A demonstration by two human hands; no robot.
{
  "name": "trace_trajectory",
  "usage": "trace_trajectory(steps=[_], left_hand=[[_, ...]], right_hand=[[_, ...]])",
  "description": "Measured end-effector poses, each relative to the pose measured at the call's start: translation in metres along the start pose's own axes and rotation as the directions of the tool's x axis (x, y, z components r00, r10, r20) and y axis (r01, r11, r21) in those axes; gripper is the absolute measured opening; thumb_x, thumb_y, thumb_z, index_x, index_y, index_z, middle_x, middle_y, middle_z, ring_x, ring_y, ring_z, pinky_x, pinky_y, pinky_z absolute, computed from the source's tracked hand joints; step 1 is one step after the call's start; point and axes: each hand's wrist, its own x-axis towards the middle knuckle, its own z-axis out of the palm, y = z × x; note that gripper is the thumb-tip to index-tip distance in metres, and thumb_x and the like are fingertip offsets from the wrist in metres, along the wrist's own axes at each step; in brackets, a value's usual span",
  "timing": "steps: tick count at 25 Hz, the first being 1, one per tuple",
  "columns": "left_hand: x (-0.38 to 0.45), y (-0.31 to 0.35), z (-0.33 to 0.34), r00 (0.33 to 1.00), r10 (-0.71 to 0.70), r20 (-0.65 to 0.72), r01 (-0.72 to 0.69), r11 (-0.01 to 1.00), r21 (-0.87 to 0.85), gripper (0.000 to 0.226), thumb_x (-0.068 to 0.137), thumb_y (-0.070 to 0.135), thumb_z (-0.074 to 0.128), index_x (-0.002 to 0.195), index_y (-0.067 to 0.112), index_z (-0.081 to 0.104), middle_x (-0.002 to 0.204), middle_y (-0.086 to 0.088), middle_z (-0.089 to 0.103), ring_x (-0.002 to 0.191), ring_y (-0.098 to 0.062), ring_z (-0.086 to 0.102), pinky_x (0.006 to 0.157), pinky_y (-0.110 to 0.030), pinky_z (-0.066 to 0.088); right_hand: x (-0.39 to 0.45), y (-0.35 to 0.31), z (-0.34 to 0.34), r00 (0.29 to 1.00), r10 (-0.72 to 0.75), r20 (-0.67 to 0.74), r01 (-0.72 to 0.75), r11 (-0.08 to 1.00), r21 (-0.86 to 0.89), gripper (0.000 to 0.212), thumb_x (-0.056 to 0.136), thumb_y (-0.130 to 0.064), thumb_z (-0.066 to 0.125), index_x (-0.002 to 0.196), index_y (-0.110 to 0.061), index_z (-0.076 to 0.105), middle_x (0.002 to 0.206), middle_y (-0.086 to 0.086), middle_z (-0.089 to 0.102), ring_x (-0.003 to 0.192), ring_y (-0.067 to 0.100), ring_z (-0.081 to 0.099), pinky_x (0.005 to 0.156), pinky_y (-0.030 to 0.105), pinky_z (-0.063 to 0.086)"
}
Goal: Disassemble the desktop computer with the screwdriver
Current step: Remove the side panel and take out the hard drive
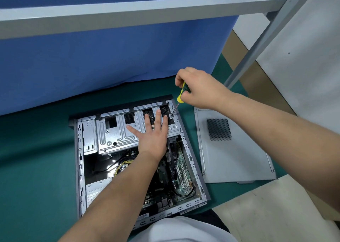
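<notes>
Head view, looking down over both forearms. An opened computer (132,155) is seen lying on its side on a green surface (36,168), its front end pointing away from the person. Its removed side panel (233,149) is laid flat just to the right, apart from the case.

The left hand (152,133) is pressed flat on the metal drive cage (114,131) at the far end of the case, fingers straight and spread, nothing gripped. The cage appears to be steadied by it.

The right hand (198,87) is held above and beyond the far right corner of the case, fingers curled round the yellow handle of a screwdriver (179,98). The tool's long axis is tilted: the handle is up and away, the thin shaft slanting down and towards the person to a tip set at a small screw (172,116) on the cage's far right corner tab. Whether the tip is seated in the screw head cannot be told. The screw lies just right of the left fingertips (165,117), below the right hand, which is the nearer to it by way of the tool.

Judged from this, the cage screw is the step in hand; the coming turn depends on the shaft being kept in line with the screw.

A blue cloth (110,48) hangs behind, with a grey frame bar (128,15) overhead.
</notes>
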Motion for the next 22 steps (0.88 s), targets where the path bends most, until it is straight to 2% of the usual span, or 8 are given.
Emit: trace_trajectory(steps=[10, 12, 15, 17, 18, 19, 20, 22], left_hand=[[0.001, -0.002, -0.002, 1.0, -0.004, 0.031, 0.005, 1.0, -0.024, 0.096, 0.092, 0.013, 0.053, 0.16, 0.023, -0.014, 0.166, -0.004, -0.03, 0.154, -0.044, -0.011, 0.088, -0.095, 0.0], [0.0, -0.003, -0.002, 0.999, 0.0, 0.034, 0.001, 0.999, -0.034, 0.097, 0.092, 0.014, 0.054, 0.161, 0.024, -0.014, 0.166, -0.003, -0.03, 0.155, -0.043, -0.011, 0.088, -0.095, -0.001], [0.0, -0.003, -0.002, 1.0, 0.0, 0.029, 0.001, 0.999, -0.032, 0.097, 0.092, 0.015, 0.054, 0.161, 0.024, -0.014, 0.166, -0.003, -0.031, 0.155, -0.043, -0.011, 0.088, -0.095, -0.003], [0.0, -0.004, -0.001, 1.0, 0.002, 0.027, -0.002, 1.0, -0.021, 0.098, 0.092, 0.015, 0.054, 0.16, 0.023, -0.015, 0.166, -0.004, -0.031, 0.154, -0.044, -0.011, 0.087, -0.095, -0.003], [0.001, -0.003, -0.001, 1.0, 0.002, 0.028, -0.002, 1.0, -0.017, 0.098, 0.092, 0.015, 0.055, 0.16, 0.023, -0.015, 0.166, -0.004, -0.031, 0.154, -0.044, -0.011, 0.087, -0.095, -0.003], [0.001, -0.003, -0.001, 1.0, 0.002, 0.028, -0.001, 1.0, -0.015, 0.098, 0.092, 0.016, 0.055, 0.16, 0.023, -0.015, 0.166, -0.005, -0.031, 0.154, -0.044, -0.011, 0.087, -0.095, -0.003], [0.001, -0.003, -0.001, 1.0, 0.002, 0.029, -0.002, 1.0, -0.013, 0.097, 0.093, 0.017, 0.055, 0.161, 0.023, -0.015, 0.166, -0.005, -0.031, 0.154, -0.044, -0.01, 0.087, -0.095, -0.002], [0.001, -0.003, 0.0, 0.999, 0.003, 0.032, -0.003, 1.0, -0.008, 0.096, 0.093, 0.019, 0.054, 0.161, 0.023, -0.015, 0.166, -0.005, -0.031, 0.154, -0.044, -0.01, 0.087, -0.095, -0.001]], right_hand=[[-0.005, 0.004, -0.011, 0.997, 0.038, -0.074, -0.033, 0.997, 0.065, 0.027, 0.08, -0.018, 0.062, 0.105, -0.024, 0.054, 0.102, -0.007, 0.058, 0.091, 0.018, 0.056, 0.084, 0.042, 0.051], [-0.008, 0.008, -0.01, 0.985, 0.104, -0.139, -0.083, 0.985, 0.15, 0.029, 0.081, -0.026, 0.067, 0.109, -0.026, 0.056, 0.099, -0.011, 0.061, 0.082, 0.01, 0.057, 0.08, 0.036, 0.052], [-0.013, 0.01, -0.011, 0.911, 0.283, -0.302, -0.145, 0.902, 0.407, 0.029, 0.087, -0.046, 0.072, 0.101, -0.025, 0.06, 0.076, -0.013, 0.057, 0.063, 0.002, 0.051, 0.059, 0.014, 0.042], [-0.014, 0.01, -0.012, 0.865, 0.294, -0.406, -0.131, 0.914, 0.384, 0.029, 0.095, -0.05, 0.059, 0.098, -0.022, 0.054, 0.07, -0.011, 0.054, 0.061, 0.002, 0.05, 0.054, 0.014, 0.037], [-0.013, 0.01, -0.012, 0.867, 0.272, -0.417, -0.114, 0.924, 0.366, 0.025, 0.098, -0.047, 0.054, 0.098, -0.022, 0.051, 0.072, -0.011, 0.055, 0.062, 0.002, 0.052, 0.054, 0.014, 0.038], [-0.012, 0.009, -0.011, 0.887, 0.245, -0.392, -0.091, 0.924, 0.372, 0.02, 0.098, -0.041, 0.052, 0.098, -0.021, 0.049, 0.076, -0.009, 0.058, 0.064, 0.001, 0.056, 0.057, 0.015, 0.043], [-0.011, 0.008, -0.006, 0.918, 0.202, -0.342, -0.069, 0.929, 0.364, 0.013, 0.097, -0.033, 0.051, 0.098, -0.021, 0.048, 0.081, -0.006, 0.062, 0.069, 0.003, 0.06, 0.062, 0.022, 0.05], [-0.01, 0.009, 0.01, 0.974, 0.078, -0.213, -0.028, 0.973, 0.228, 0.008, 0.091, -0.018, 0.052, 0.098, -0.019, 0.053, 0.092, -0.001, 0.061, 0.082, 0.017, 0.061, 0.077, 0.04, 0.053]])
